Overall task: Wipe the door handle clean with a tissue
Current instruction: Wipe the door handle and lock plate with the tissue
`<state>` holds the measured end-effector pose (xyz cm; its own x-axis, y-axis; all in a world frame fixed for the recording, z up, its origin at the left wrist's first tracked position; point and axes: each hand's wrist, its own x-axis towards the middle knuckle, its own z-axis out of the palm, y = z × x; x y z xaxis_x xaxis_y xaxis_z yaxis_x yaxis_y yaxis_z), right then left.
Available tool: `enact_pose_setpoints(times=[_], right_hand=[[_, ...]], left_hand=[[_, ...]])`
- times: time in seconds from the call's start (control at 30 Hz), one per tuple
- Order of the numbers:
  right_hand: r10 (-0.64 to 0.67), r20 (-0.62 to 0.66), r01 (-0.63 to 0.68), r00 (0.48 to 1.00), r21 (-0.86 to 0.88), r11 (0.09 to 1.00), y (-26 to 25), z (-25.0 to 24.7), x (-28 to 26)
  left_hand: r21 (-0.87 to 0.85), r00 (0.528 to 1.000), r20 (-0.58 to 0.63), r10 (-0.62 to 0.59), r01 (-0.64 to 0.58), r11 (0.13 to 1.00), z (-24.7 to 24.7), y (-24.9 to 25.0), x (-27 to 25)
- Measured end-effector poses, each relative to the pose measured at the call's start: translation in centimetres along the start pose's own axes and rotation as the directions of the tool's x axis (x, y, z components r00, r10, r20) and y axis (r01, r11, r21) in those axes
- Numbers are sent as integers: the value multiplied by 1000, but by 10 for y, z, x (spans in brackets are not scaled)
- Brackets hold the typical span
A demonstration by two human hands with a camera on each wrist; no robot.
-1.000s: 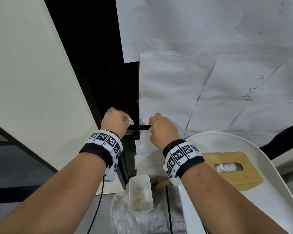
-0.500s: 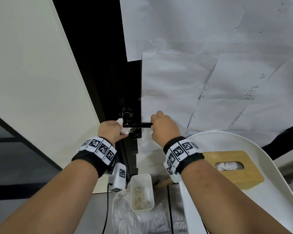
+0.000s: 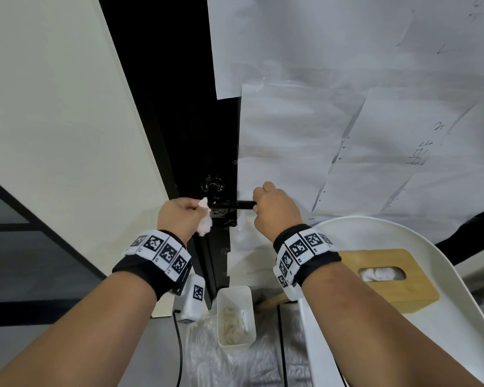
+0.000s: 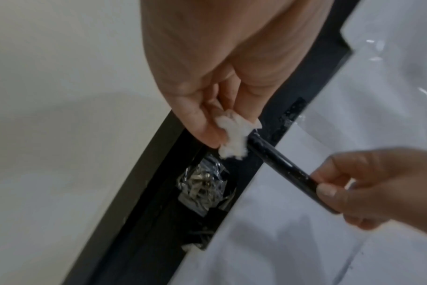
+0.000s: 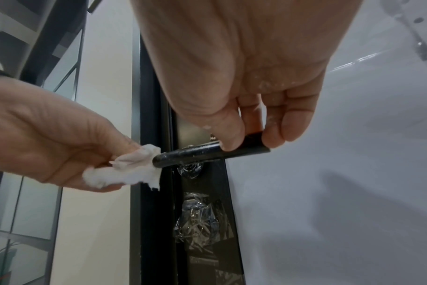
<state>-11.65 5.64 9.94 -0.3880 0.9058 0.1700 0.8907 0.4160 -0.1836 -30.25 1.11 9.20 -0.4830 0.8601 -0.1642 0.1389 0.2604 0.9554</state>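
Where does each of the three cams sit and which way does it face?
Head: on the head, looking down; both forearms, left hand, right hand, door handle.
Left wrist: under the left hand, along its fingers to the tissue; palm shows.
Right wrist: under the right hand, toward the handle; palm and fingers show.
Shared: all show handle, tissue, both hands.

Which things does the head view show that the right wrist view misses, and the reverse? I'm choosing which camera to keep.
Only the head view shows the wooden tissue box, the white tray under it and the small white bin. Only the right wrist view shows the underside of the door handle and the plastic-wrapped lock below. Both show the left hand pinching the tissue at the handle's end and the right hand gripping it.
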Motion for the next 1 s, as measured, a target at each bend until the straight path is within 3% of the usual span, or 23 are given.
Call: enact_pose_setpoints(times=[0.1,0.17,0.57,0.7,0.8,0.93,1.0], right_hand=[[3,3,-3,1000,-2,1000,-1,-1,0],[3,4,-3,1000,-6,1000,-1,-1,1],[4,-1,-4,1000,-17,1000,-2,-1,-1],[3,-6,-3,1000,-2,1000,0,1,-1],[5,-8,-5,1000,7,1000,1,2,-1],[6,-6,-6,1000,2,1000,1,2,0],[1,-9,-1,1000,1,1000,1,2,0]], left_hand=[[356,943,-74,324,-279,892,0,4,1],[410,913,-54,405,-350,842,7,10,-4],[481,879,140,456,-462,745,7,9,-4],[512,892,304,335,-449,732,-4,2,-6],[471,897,251,363,-441,764,-9,-1,-8],[417,848,46,527,-496,762,-6,16,-8],[434,843,-17,538,-479,763,-2,21,-6]])
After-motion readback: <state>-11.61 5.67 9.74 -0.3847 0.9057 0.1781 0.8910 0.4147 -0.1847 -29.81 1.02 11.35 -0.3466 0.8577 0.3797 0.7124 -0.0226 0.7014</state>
